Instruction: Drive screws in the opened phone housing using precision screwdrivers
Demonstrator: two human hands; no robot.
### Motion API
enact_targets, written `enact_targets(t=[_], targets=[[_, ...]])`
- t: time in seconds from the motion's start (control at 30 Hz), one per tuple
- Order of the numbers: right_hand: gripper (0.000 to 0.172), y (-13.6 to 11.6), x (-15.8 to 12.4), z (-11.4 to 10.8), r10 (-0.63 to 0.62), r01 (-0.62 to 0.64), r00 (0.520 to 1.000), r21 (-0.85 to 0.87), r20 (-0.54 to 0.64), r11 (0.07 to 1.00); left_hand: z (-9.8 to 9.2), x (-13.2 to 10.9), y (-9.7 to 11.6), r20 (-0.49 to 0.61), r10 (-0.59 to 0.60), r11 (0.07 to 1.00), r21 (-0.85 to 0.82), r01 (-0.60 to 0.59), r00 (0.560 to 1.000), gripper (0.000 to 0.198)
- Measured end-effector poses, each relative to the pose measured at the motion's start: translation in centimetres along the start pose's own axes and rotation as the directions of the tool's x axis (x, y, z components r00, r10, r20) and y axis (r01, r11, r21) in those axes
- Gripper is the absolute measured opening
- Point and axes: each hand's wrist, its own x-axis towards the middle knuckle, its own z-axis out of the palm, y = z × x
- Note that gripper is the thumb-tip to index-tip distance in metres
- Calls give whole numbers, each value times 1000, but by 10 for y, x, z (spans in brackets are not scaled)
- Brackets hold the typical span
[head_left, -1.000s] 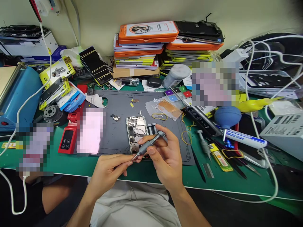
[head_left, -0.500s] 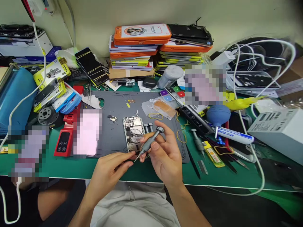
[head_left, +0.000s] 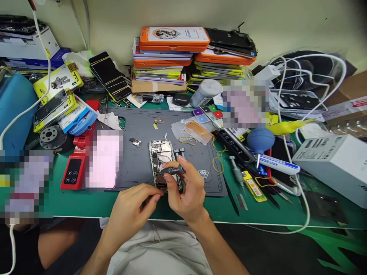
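Note:
An opened phone (head_left: 162, 147) lies on the dark work mat (head_left: 132, 126), its inner parts exposed. My right hand (head_left: 187, 191) is closed around a grey screwdriver (head_left: 174, 170), held over the lower half of the phone. The screwdriver's tip cannot be made out. At the phone's bottom edge, my left hand (head_left: 137, 206) has its thumb and forefinger pinched together. Whatever is between those fingertips is too small to name. More grey screwdrivers (head_left: 181, 152) stand partly hidden behind my right hand, just right of the phone.
A small phone part (head_left: 135, 142) lies left of the phone. A red device (head_left: 73, 172) and a lit phone (head_left: 103, 160) are further left. To the right are a black pen-like tool (head_left: 235, 145), a blue air blower (head_left: 260, 140) and tweezers. Stacked boxes (head_left: 174, 38) line the wall.
My right hand has moved left and lower, bringing the screwdriver from a slant beside my left fingertips to over the phone. My left hand keeps its pinch. The view has shifted slightly.

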Motion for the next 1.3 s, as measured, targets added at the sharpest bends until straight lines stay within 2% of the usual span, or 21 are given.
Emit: enact_targets(t=[0.27, 0.93, 1.0, 1.1, 1.2, 1.3], targets=[[83, 1, -2, -1, 12, -13, 999, 20, 40, 1000, 1, 0, 0, -3, 6, 1000, -13, -6, 1000, 20], [77, -1, 0, -1, 32, -33, 999, 15, 28, 999, 0, 2, 2, -6, 0, 1000, 0, 0, 1000, 21], [73, -3, 0, -1, 71, -71, 997, 60, 4, 996, 0, 1, 2, -12, -7, 1000, 0, 7, 1000, 21], [66, -9, 1, -4, 199, -188, 979, 185, -48, 965, 1, -1, 2, -53, -50, 998, -30, 49, 997, 21], [58, -15, 2, -8, 330, -293, 939, 277, -95, 915, 2, -3, 0, -116, -149, 982, -132, 133, 982, 19], [53, -19, 3, -13, 411, -359, 908, 358, -79, 862, 1, -3, -2, -88, -237, 940, -270, 206, 967, 26]])
